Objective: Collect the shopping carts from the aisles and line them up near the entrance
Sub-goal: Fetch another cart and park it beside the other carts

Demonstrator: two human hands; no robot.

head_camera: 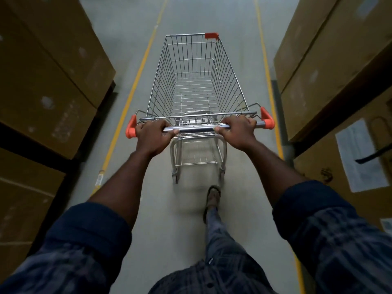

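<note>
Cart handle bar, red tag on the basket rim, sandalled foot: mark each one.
Cart handle bar (197,127), head view: bare metal mid-bar.
Red tag (211,35), head view: its centre.
Sandalled foot (213,197), head view: sandal top.

Shirt: dark blue-grey plaid, long-sleeved; left sleeve (84,240) and right sleeve (318,219) each end in a thick rolled cuff, the turned-up band plain dark blue, the plaid behind it crossed by thin pale lines; forearms bare beyond the cuffs; left hand (151,136) and right hand (238,132) bare; shirt front (229,274) at the near edge, same plaid, one dark button (210,284) on it; trouser leg (214,230) grey-blue, blurred; brown open sandal (213,197) on the one visible foot, detail blurred.
</note>
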